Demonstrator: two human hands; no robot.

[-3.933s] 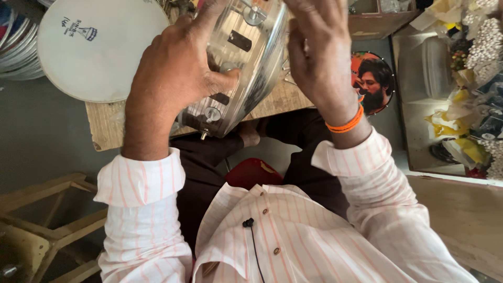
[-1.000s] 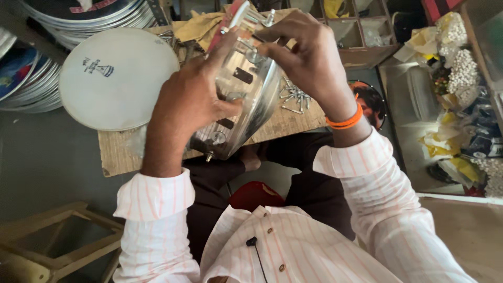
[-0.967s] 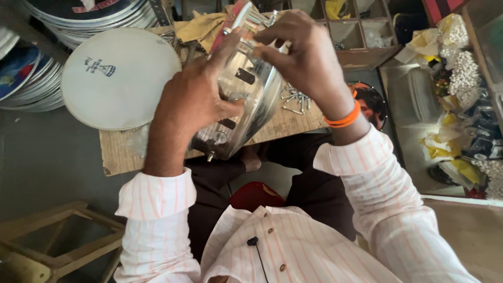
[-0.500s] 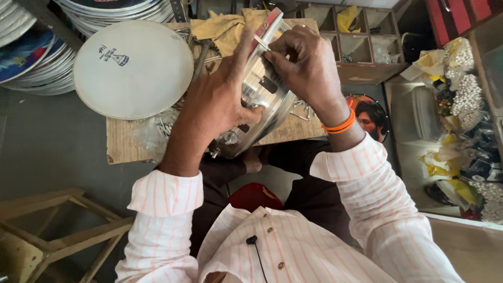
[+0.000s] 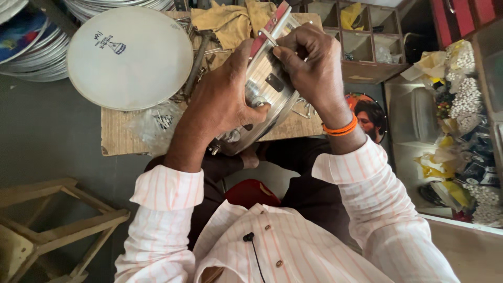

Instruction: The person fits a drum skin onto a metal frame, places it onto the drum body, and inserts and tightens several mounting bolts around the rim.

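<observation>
Hands, two: left hand grips one metal drum shell above the board's near edge, right hand pinches its rim. One white drumhead lies at the far-left corner; since a moment ago the shell has tilted more edge-on

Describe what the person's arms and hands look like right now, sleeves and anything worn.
Both arms wear a white shirt with thin orange-pink stripes, cuffs folded back below the elbows. The left hand is bare. The right hand is bare, with an orange band on its wrist.
</observation>
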